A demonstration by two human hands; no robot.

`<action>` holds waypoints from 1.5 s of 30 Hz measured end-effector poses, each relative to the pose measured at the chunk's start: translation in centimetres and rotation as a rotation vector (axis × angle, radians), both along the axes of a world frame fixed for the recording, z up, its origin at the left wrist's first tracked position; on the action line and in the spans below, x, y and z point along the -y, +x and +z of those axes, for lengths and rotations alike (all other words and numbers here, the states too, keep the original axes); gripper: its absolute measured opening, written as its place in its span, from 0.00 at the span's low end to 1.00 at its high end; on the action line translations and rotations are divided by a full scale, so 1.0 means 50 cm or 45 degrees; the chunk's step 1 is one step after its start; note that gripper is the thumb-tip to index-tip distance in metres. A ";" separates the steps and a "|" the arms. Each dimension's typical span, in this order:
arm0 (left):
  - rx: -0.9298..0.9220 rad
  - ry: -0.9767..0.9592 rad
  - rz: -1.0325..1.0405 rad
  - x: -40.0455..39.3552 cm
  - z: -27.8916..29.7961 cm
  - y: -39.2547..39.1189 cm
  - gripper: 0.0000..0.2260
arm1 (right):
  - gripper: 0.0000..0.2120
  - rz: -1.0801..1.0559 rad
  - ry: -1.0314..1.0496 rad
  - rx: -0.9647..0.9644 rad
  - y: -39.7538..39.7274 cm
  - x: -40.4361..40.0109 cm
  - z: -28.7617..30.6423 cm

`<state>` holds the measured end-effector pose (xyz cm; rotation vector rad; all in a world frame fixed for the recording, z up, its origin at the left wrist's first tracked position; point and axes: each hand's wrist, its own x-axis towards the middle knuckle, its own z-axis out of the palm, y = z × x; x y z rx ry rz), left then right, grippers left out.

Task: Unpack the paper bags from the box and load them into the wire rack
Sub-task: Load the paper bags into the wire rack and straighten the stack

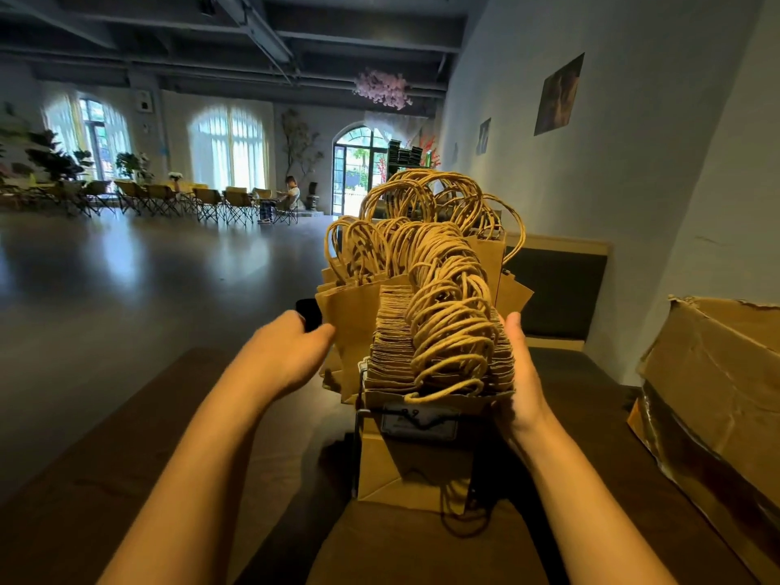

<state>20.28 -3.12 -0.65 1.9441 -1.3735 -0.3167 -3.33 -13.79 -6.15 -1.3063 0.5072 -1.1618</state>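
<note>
The paper bags (441, 352) are standing packed on edge in a long row that is running straight away from the camera across the dark counter (169, 437), their twisted rope handles (447, 297) looping upward and spilling toward the viewer. A second bunch of bags (358, 306) is sitting just left of the row, leaning slightly outward. The wire rack (361, 405) is showing only as a thin metal edge at the near left corner of the row; the rest of it is hiding behind paper. The right hand (521, 373) is pressing flat against the right side of the near bags, fingers straight and together, thumb up. The left hand (291, 352) is reaching toward the left bunch with fingers loosely extended; its fingertips are blurring, so whether they are touching the paper is unclear. The cardboard box (717, 394) is sitting at the right, torn and partly cut off by the frame.
</note>
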 end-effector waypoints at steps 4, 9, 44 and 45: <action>-0.169 0.018 -0.168 0.020 -0.014 -0.027 0.07 | 0.42 -0.047 0.016 -0.037 -0.004 -0.006 -0.001; -0.198 -0.097 -0.171 0.041 -0.028 -0.037 0.09 | 0.50 -0.167 -0.133 -0.152 -0.011 -0.003 -0.005; -0.754 -0.201 -0.559 0.328 -0.190 0.094 0.32 | 0.40 -0.337 -0.393 -0.364 -0.027 -0.044 0.029; -0.735 -0.189 -0.529 0.386 -0.213 0.119 0.29 | 0.39 -0.343 -0.419 -0.383 -0.030 -0.044 0.033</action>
